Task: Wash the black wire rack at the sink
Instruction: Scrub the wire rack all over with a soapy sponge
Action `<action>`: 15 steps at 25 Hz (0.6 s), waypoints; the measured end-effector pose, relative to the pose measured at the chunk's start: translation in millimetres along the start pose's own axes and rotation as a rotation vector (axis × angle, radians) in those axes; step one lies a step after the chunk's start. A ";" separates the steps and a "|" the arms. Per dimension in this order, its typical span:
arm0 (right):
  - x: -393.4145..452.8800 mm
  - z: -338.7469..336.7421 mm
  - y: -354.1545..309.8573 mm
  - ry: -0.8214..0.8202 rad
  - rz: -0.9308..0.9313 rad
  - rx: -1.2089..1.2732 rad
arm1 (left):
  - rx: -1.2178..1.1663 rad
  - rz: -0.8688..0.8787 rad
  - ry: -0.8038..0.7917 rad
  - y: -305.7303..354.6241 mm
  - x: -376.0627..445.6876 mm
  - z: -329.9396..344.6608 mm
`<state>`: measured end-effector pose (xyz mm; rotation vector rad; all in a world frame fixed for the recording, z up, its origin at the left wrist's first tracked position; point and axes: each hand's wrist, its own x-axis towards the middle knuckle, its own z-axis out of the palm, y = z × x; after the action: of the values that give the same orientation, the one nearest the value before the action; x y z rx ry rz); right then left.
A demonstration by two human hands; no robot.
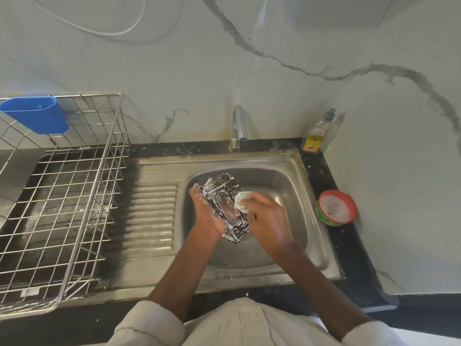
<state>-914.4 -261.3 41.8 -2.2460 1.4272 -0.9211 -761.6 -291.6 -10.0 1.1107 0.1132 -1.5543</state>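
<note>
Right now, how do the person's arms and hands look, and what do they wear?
Both forearms are bare. Light cream sleeves are rolled or pushed up near the elbows, each ending in a cuff. No gloves, watch or rings show. White soap foam clings to the left hand. The right hand bears a small dark spot on its back. The garment on the body is the same light cream.

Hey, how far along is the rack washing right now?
Soaping looks done: white suds coat the black wire rack. In hand: the left hand holds it over the sink while the right hand scrubs with a sponge. Left: rinsing, since no water shows at the faucet.
</note>
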 end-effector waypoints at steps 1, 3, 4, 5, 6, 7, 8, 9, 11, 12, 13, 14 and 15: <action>-6.1 0.0 1.8 -0.004 -0.035 0.010 | -0.016 -0.004 0.008 0.1 3.0 -0.9; 5.4 1.6 1.8 -0.031 0.010 0.039 | 0.040 0.013 0.042 -3.2 -0.6 2.4; 20.2 4.8 0.2 -0.009 0.051 0.056 | 0.046 0.003 0.035 -6.3 -1.2 3.3; 36.2 7.7 -4.4 0.031 0.081 0.086 | 0.052 -0.008 0.008 -9.9 -1.6 4.3; 49.7 9.7 -9.9 0.067 0.099 0.124 | 0.058 -0.013 -0.025 -12.1 -0.4 4.3; 56.3 11.7 -14.7 0.088 0.093 0.162 | 0.038 -0.010 -0.060 -11.9 0.4 3.1; 55.1 14.2 -17.0 0.095 0.074 0.185 | 0.040 0.000 -0.064 -9.2 -0.5 4.2; 47.3 16.4 -15.4 0.095 0.045 0.190 | 0.052 0.008 -0.054 -4.7 0.2 4.0; 18.5 15.9 -4.6 0.074 0.017 0.147 | -0.011 -0.015 0.000 7.3 5.8 -0.5; 2.6 12.8 3.4 0.047 0.027 0.119 | -0.040 -0.035 0.052 9.1 9.7 -5.3; -9.3 8.4 10.0 -0.013 0.042 0.105 | -0.053 -0.047 0.092 9.6 10.0 -7.5; -12.4 4.6 13.5 -0.093 0.047 0.091 | -0.049 -0.054 0.102 7.4 12.3 -9.3; -6.1 2.6 13.3 -0.143 0.058 0.074 | -0.018 -0.055 0.122 1.7 14.7 -9.4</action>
<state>-923.5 -261.9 30.0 -2.1585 1.3643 -0.7654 -753.1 -297.0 -24.4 1.1969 0.2415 -1.5306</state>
